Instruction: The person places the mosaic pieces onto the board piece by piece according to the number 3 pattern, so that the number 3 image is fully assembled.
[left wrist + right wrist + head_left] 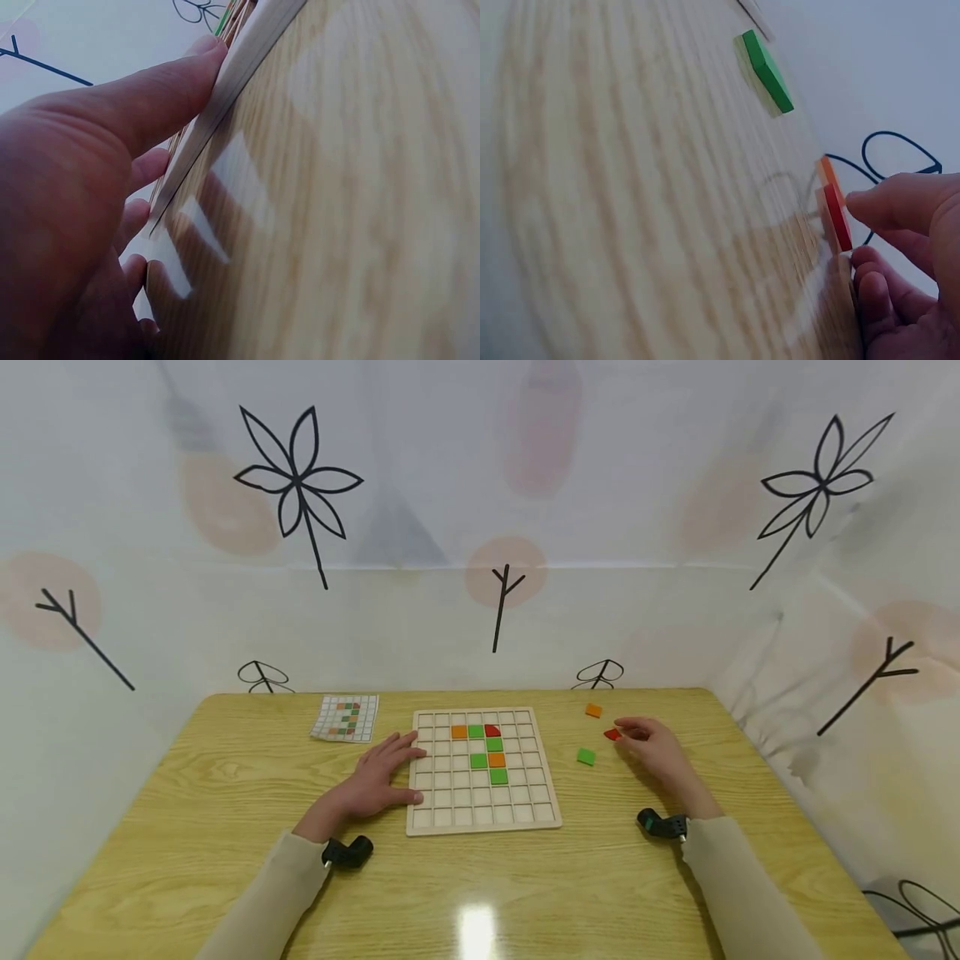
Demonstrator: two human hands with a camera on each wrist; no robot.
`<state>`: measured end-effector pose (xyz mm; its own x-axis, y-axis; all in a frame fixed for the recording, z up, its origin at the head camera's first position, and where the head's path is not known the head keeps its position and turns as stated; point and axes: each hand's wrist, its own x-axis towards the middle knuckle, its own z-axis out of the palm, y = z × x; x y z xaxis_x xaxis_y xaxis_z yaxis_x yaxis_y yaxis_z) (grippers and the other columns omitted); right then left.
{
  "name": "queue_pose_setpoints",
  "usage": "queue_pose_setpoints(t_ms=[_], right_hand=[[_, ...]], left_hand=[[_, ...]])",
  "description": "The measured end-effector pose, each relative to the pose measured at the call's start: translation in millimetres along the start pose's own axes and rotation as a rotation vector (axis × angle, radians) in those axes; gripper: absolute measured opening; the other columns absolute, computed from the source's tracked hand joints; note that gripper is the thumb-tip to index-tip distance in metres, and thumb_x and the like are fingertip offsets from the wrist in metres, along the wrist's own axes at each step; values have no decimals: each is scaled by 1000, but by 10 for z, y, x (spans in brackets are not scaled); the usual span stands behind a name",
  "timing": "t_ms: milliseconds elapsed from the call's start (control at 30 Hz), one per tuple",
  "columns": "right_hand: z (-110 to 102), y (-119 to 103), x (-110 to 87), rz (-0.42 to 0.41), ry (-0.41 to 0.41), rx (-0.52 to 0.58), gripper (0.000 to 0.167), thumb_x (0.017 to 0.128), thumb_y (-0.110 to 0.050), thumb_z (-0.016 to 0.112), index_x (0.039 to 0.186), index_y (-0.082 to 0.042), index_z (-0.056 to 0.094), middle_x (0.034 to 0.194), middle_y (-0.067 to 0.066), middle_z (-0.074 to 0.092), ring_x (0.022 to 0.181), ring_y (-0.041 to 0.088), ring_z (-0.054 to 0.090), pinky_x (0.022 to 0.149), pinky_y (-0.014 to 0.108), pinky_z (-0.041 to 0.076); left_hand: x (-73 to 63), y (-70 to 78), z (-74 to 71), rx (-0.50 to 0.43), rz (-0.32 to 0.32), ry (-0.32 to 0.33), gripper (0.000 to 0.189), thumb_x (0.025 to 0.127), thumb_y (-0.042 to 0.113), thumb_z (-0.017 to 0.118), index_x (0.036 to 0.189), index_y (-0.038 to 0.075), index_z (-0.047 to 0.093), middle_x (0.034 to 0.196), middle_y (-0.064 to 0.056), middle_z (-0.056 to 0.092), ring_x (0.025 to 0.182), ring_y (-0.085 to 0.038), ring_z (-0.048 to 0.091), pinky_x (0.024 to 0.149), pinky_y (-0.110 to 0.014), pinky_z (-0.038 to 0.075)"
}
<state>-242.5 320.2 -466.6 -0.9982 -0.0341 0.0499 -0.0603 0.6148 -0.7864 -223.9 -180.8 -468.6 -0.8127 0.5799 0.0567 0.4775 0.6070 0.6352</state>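
Observation:
A square wooden grid board [442, 817] lies on the table, with orange, green and red tiles in several of its cells. My left hand [375, 781] rests at the board's left edge, fingers spread and thumb on the rim; in the left wrist view the thumb [172, 90] touches the raised side. To the right of the board, my right hand [662, 758] pinches a small red tile [612, 735] between thumb and fingers, low over the table. From the right wrist, the red tile [837, 217] shows at the fingertips.
A loose green tile [586, 757] lies between the board and my right hand. An orange tile [593, 711] is farther back. On the left lies a paper card [363, 727] printed with a coloured grid pattern. A patterned cloth [420, 627] hangs behind the table.

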Motion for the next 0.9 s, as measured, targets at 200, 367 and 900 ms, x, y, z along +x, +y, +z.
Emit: queue_pose_setpoints(t_ms=[200,367,900], right_hand=[[42,-1,7,-6,26,-89,36,97,-15,65,128,3,64,118,23,59,104,34,55,85,43,43],[65,-17,19,2,61,-138,31,96,-13,66,122,3,67,113,22,61,97,31,55,81,39,42],[94,-28,40,18,61,-111,37,93,-12,68,127,4,64,119,23,61,101,33,56,87,44,46]], left_hand=[[-2,9,-6,15,-12,-1,67,89,42,73,145,12,50,164,-11,20,150,-39,7,110,-69,8],[8,11,-6,12,-4,5,67,89,42,73,145,12,50,164,-11,20,150,-40,8,110,-69,8],[6,9,-9,-12,-3,-3,66,90,41,73,144,12,50,164,-10,19,150,-39,6,111,-68,6]])
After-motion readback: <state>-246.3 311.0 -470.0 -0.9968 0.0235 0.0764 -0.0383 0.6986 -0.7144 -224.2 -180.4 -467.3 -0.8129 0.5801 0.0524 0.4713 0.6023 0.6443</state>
